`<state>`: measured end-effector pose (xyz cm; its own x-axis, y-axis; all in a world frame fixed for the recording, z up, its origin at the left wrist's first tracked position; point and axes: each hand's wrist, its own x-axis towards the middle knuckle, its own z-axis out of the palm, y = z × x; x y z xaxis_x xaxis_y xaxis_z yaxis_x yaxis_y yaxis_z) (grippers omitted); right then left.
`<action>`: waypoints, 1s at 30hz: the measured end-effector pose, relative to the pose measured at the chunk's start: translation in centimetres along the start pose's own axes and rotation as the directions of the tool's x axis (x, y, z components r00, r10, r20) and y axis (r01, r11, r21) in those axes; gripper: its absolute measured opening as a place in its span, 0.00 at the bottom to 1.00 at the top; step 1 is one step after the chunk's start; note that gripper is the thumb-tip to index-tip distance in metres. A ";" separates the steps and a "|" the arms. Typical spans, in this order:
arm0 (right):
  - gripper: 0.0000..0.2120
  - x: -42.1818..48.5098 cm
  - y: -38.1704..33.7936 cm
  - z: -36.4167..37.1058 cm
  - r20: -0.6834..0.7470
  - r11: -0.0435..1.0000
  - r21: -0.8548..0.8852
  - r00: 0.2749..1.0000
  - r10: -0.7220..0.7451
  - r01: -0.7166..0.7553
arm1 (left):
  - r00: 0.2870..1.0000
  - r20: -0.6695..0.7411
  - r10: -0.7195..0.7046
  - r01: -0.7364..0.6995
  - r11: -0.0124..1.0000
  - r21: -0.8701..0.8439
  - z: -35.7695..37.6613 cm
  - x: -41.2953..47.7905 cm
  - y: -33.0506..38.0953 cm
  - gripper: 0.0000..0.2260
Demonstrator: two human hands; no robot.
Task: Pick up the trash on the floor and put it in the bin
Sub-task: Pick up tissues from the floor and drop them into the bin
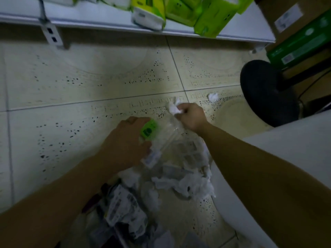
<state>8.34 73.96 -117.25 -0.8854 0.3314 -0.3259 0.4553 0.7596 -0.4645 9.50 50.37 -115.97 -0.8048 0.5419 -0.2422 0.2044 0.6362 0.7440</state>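
Head view: speckled tile floor (89, 77); shelf (107, 24) with green packs (206, 15); black stool base (265, 92). Left hand (125, 142) grips a clear wrapper (166, 133); right hand (191, 117) clenches white tissue (174, 108). Another tissue wad (212, 96) lies near the stool; paper trash (179, 176) heaped below.

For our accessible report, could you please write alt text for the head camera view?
Seen from above, a person's right hand grips crumpled white tissue while the left hand holds a clear plastic wrapper with a green label, over a pile of paper trash on a speckled tile floor. Another tissue wad lies beside a black stool base.
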 end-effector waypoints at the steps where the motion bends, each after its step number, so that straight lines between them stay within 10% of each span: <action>1: 0.13 0.2 -1.8 -0.3 0.019 0.997 0.022 0.997 -0.070 0.070 | 1.000 -0.026 -0.004 0.003 0.999 -0.035 -0.3 0.3 0.1 0.29; 8: 0.13 0.6 -10.3 -2.3 0.485 0.962 0.254 0.848 -0.215 0.099 | 0.972 -0.234 -0.004 -0.059 0.964 -0.259 -3.1 2.4 1.1 0.39; 13: 0.21 0.9 -10.7 -2.6 0.676 0.907 0.396 0.714 -0.182 -0.144 | 0.933 -0.358 -0.030 -0.034 0.985 -0.172 -3.3 3.1 0.0 0.10; 17: 0.13 3.4 -7.5 -2.8 0.112 0.936 0.343 0.993 0.038 -0.075 | 0.908 -0.419 0.012 -0.020 1.000 -0.015 -3.6 3.1 -0.7 0.08; 22: 0.16 6.6 -0.5 -3.7 -0.246 0.967 0.021 0.937 0.250 -0.253 | 0.962 -0.265 0.067 -0.065 0.998 0.019 -3.2 3.7 -0.1 0.12; 30: 0.19 7.1 6.3 -3.8 -0.329 0.834 -0.449 0.927 0.179 -0.321 | 0.973 -0.150 0.175 -0.167 0.984 0.066 -2.8 4.1 0.3 0.16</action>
<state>4.56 83.18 -119.33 -0.7703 0.6274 -0.1139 0.6213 0.7787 0.0873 4.70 51.22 -115.00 -0.8308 0.5565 -0.0122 0.3721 0.5715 0.7314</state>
